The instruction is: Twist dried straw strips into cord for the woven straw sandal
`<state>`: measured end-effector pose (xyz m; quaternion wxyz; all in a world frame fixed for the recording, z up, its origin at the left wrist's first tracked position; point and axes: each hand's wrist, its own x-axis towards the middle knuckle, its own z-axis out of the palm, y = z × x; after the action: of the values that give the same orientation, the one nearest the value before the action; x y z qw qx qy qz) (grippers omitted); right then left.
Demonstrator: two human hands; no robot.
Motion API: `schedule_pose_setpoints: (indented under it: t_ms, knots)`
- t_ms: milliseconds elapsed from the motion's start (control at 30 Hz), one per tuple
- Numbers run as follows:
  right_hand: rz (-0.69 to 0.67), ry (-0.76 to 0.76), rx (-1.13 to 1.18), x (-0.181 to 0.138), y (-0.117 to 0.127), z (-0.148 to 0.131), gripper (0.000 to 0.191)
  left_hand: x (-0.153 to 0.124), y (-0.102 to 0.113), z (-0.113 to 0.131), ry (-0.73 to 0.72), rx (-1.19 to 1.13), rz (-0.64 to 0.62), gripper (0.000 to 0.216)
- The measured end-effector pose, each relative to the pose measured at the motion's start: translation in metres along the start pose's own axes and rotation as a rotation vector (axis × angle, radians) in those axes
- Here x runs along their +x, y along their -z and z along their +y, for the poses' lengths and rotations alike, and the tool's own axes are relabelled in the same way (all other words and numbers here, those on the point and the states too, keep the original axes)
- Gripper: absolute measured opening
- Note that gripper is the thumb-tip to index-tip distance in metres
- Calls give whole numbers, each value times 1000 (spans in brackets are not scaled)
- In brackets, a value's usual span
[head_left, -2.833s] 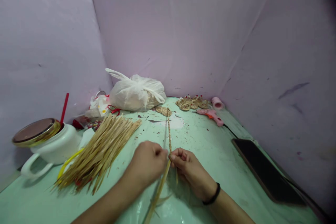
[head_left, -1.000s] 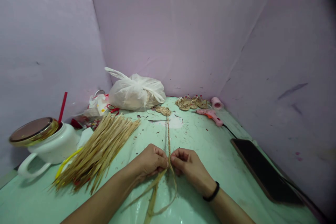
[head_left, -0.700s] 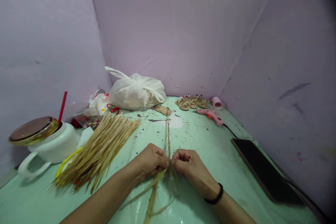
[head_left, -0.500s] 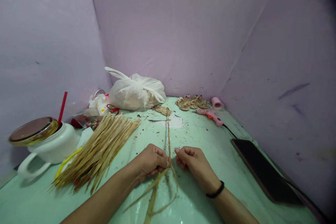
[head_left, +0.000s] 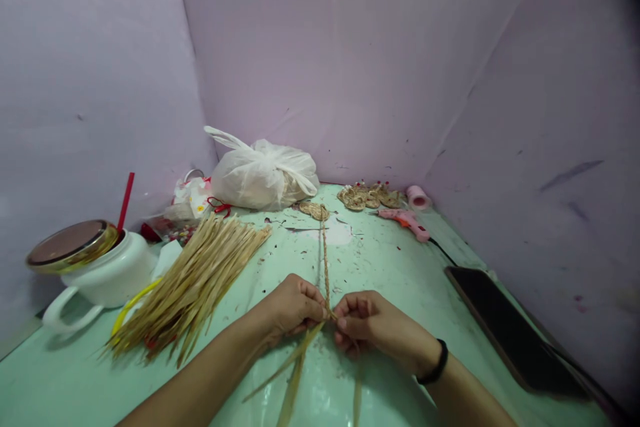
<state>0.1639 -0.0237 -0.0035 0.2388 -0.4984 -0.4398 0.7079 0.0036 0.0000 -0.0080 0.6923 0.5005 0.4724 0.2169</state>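
Note:
A thin braid (head_left: pixel 327 260) of dried straw-like strips runs from a coiled oval of braid (head_left: pixel 314 211) toward me. My left hand (head_left: pixel 299 307) pinches the braid at its near end, where loose strips (head_left: pixel 293 380) fan out over the table. Close beside it, my right hand (head_left: pixel 367 323) grips one strip between thumb and fingers, and that strip's tail (head_left: pixel 357 393) hangs below the hand. A black band is on my right wrist.
A bundle of dried strips (head_left: pixel 195 280) lies left, beside a white mug (head_left: pixel 113 273) with a gold-rimmed lid. Behind are a tied plastic bag (head_left: pixel 263 177) and several braided pieces (head_left: pixel 367 197). To the right are a pink glue gun (head_left: pixel 407 221) and a phone (head_left: pixel 515 333).
My right hand has moved in to the braid's near end and taken hold of a strip, drawing it to the right. My left hand keeps its pinch. The view has shifted slightly.

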Motion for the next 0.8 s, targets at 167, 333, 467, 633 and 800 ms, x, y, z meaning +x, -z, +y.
schedule_pose_setpoints:
  t_ms: [167, 333, 467, 633, 800]
  knots:
    - [40, 16, 123, 3, -12, 3, 29, 2, -2, -2, -9, 38, 8, 2]
    - [196, 111, -46, 9, -14, 8, 16, -2, -1, 0, -43, 235, 49, 7]
    - [212, 105, -12, 9, -14, 8, 13, -17, -1, 10, -35, 548, 109, 13]
    - [201, 90, 106, 6, -18, 6, 10, -37, -25, 10, -125, 861, 304, 19]
    - [200, 82, 108, 9, -20, 9, 10, -45, -41, 2, -184, 973, 344, 11]
